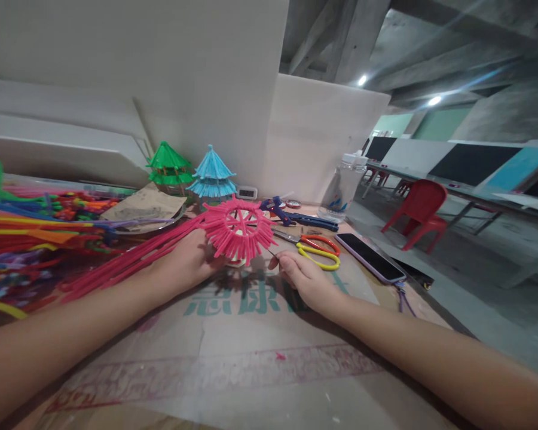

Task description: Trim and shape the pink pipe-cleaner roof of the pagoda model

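My left hand (pixel 199 254) grips the left side of a pink pipe-cleaner roof (pixel 215 230), a round wheel-like frame with short pink strands fanning out all around. My right hand (pixel 299 273) is closed in a pinch at the roof's lower right; a thin dark stick or wire (pixel 272 254) shows at its fingertips, touching or nearly touching the fringe. Long pink pipe cleaners (pixel 130 260) lie beside my left forearm. Behind the roof stand a green pipe-cleaner pavilion (pixel 165 164) and a light-blue one (pixel 211 173).
Scissors (pixel 320 251) with orange and yellow handles, a blue glue gun (pixel 275 209), dark-blue pliers (pixel 316 222) and a phone (pixel 370 258) lie to the right. A clear bottle (pixel 341 188) stands behind them. Bundles of coloured pipe cleaners (pixel 22 239) fill the left side.
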`<action>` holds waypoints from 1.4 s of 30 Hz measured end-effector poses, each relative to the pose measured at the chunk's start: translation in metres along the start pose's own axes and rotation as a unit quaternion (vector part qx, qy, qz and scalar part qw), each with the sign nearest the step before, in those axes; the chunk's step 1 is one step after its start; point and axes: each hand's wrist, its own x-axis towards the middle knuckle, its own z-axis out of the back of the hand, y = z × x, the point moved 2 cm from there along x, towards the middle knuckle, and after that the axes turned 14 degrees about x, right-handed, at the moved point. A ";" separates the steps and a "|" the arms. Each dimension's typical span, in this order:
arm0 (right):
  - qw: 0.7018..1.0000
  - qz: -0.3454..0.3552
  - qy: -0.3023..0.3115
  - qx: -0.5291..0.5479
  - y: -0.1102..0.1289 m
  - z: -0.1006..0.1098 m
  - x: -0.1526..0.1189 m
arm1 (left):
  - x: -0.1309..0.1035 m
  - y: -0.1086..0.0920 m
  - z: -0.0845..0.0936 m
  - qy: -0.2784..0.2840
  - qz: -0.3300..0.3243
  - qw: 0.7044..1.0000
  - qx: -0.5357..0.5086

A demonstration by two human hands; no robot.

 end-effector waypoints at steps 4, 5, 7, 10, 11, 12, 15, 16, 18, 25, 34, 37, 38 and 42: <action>1.000 0.012 -0.011 -0.015 0.002 0.001 0.001 | -0.001 0.000 -0.001 0.012 -0.014 1.000 0.010; 1.000 0.016 -0.013 -0.020 0.002 0.001 0.002 | -0.001 0.000 -0.001 0.012 -0.015 1.000 0.012; 0.999 0.019 -0.014 -0.021 0.003 0.001 0.002 | -0.001 0.000 -0.001 0.009 -0.014 1.000 0.014; 1.000 0.009 -0.010 -0.007 0.002 0.002 0.002 | -0.001 -0.001 -0.001 0.010 -0.006 1.000 0.016; 1.000 0.005 -0.009 0.000 0.001 0.001 0.002 | -0.001 -0.001 -0.001 0.011 -0.004 1.000 0.016; 1.000 0.002 -0.008 0.005 0.001 0.001 0.002 | -0.001 -0.001 -0.001 0.014 -0.003 1.000 0.016; 1.000 0.000 -0.008 0.010 0.001 0.001 0.001 | -0.001 -0.001 -0.001 0.017 -0.001 1.000 0.020; 1.000 0.000 -0.007 0.009 0.001 0.001 0.001 | -0.001 0.000 -0.001 0.021 0.000 0.999 0.025; 1.000 0.001 -0.005 0.003 0.002 0.001 0.001 | -0.002 0.001 -0.001 0.032 0.006 0.999 0.036; 0.999 0.018 -0.010 -0.031 0.008 0.003 0.001 | -0.001 -0.003 0.003 0.043 0.010 0.999 0.030; 0.999 0.025 -0.010 -0.035 0.009 0.002 0.001 | 0.000 -0.004 0.004 0.020 -0.007 1.000 0.023; 0.999 0.025 -0.023 -0.037 0.009 0.002 0.001 | 0.000 -0.003 0.003 0.022 -0.006 1.000 0.018; 0.999 0.024 -0.026 -0.038 0.009 0.003 0.002 | 0.000 -0.003 0.003 0.024 -0.004 0.999 0.020; 0.999 0.029 -0.022 -0.039 0.012 0.003 0.002 | 0.001 -0.004 0.003 0.030 -0.002 0.999 0.021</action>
